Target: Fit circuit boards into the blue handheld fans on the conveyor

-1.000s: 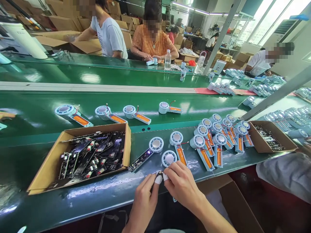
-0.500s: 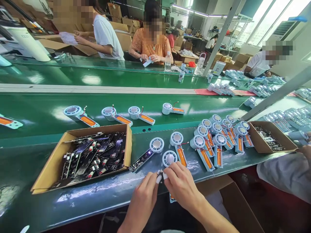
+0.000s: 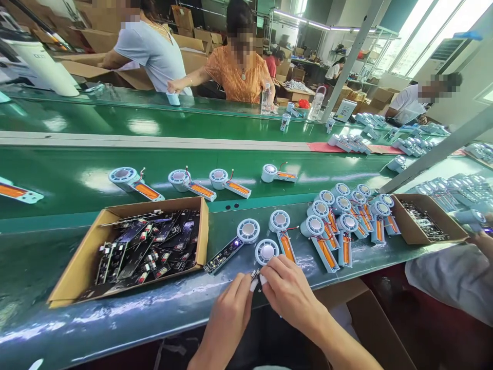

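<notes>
Both my left hand (image 3: 231,308) and my right hand (image 3: 288,290) are closed, fingertips meeting just over the table's front edge. White covers wrap some fingertips. My left hand pinches a small dark and silver piece, seemingly the end of a circuit board (image 3: 255,275). What my right fingers pinch against it is hidden. Right behind them is the round head of a light-blue handheld fan (image 3: 267,252); the hand hides its lower part. Beyond it lie a fan with a black circuit board in its handle (image 3: 227,253) and another with an orange-lined open handle (image 3: 287,246).
A cardboard box (image 3: 61,288) of circuit boards stands at left. Several open-handled fans (image 3: 342,226) cluster at right, by a second box (image 3: 412,236) of small parts. More fans (image 3: 179,178) lie on the green belt (image 3: 69,159). Co-workers sit across it; a sleeve (image 3: 442,272) is at right.
My hands stay pinched together, nearly in place. Fans on the belt have shifted slightly right. Across the belt, the co-worker in orange has reached a hand out sideways to a light-blue thing.
</notes>
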`<state>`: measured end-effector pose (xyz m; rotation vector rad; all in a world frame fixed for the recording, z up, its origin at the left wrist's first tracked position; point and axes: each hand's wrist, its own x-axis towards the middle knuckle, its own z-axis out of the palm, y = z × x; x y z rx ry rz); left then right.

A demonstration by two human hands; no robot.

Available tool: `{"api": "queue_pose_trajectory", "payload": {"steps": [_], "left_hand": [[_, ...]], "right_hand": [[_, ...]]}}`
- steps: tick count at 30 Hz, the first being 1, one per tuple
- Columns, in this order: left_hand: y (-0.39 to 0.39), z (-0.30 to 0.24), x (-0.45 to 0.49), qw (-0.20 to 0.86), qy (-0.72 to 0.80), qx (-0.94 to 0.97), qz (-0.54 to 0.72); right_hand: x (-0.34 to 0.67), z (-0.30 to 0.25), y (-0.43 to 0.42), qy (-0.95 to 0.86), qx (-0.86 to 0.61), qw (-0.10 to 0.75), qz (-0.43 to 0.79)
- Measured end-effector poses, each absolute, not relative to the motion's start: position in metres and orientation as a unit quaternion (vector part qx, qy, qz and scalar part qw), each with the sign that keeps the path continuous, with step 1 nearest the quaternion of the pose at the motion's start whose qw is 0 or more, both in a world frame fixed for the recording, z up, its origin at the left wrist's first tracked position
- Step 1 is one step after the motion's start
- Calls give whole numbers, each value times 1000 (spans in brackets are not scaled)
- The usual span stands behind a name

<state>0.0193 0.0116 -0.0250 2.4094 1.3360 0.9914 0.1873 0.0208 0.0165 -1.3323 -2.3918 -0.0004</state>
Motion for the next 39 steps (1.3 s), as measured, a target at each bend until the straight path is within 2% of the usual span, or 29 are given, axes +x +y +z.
{"api": "queue_pose_trajectory", "payload": {"steps": [3,5,8,14,25,27,32,34,39], "left_hand": [[11,-27,18,91,454,823,329],[13,-25,16,139,455,817,327],[18,-19,12,226,444,806,320],[27,-11,4,313,420,796,305],[25,-5,4,367,447,760,298],[22,-6,5,367,475,742,300],[13,-17,3,387,516,705,295],[10,-21,3,403,533,684,293],[2,-22,8,400,550,648,343]], "right_hand": [[186,17,21,-870,-466,158,-32],[186,18,22,-874,-461,152,-24],[190,21,24,-867,-463,182,20],[199,32,28,-857,-458,213,101],[203,36,23,-840,-452,253,162],[203,41,17,-850,-442,246,146],[198,33,9,-905,-399,147,28],[199,27,11,-897,-403,177,40],[203,18,18,-810,-429,354,188]]}}
